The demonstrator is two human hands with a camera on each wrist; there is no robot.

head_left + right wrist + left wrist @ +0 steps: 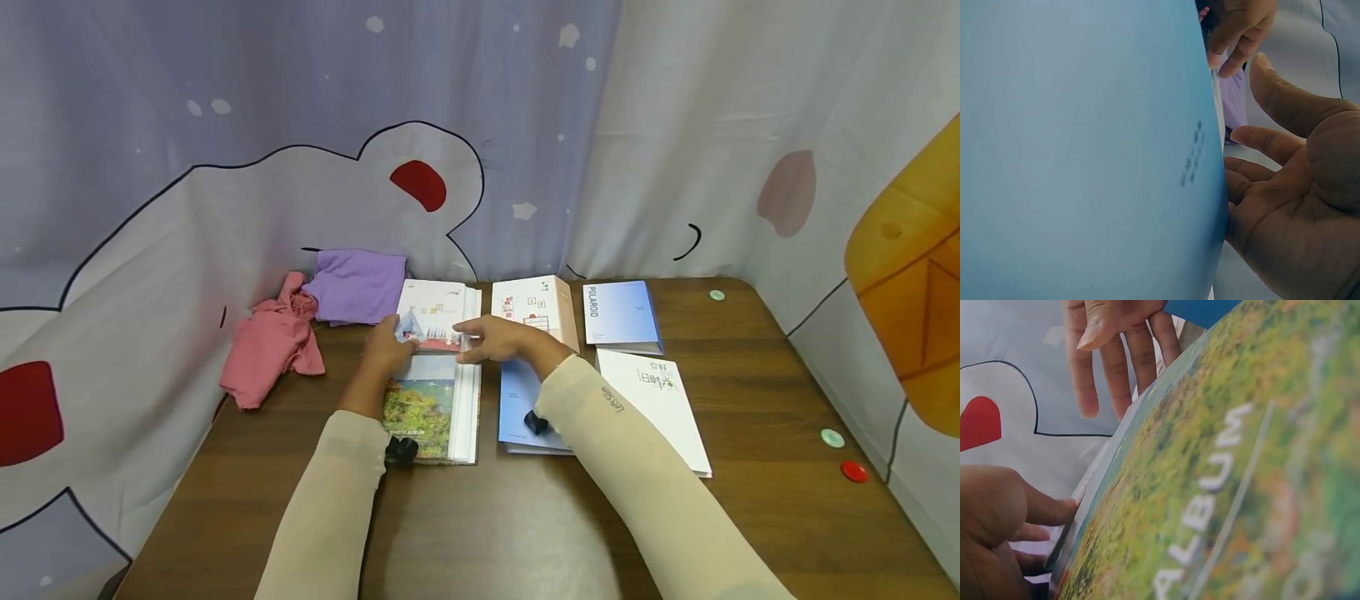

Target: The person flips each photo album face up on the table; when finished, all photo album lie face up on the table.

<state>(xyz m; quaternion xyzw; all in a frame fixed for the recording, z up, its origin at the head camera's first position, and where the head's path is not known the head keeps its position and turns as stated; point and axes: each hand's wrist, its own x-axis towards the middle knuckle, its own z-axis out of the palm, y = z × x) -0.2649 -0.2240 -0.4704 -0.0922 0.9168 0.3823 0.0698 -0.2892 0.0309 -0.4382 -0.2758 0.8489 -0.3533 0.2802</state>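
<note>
We see the left hand (388,346) touching the left side of the tent-illustrated album (435,300), grip unclear; the right hand (497,337) spreads empty at its right, probably keeping it aligned behind the landscape-covered photo album (420,408).

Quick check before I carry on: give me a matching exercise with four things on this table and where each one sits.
Column one
1. POLAROID album
2. tent-print album
3. red button
4. purple cloth

Column two
A. with the left hand at its near left corner
B. beside the pink cloth
C. just beyond the white lettered album
D. by the table's right edge, close to a pale green button

Right pairs: 1-C, 2-A, 3-D, 4-B
</note>
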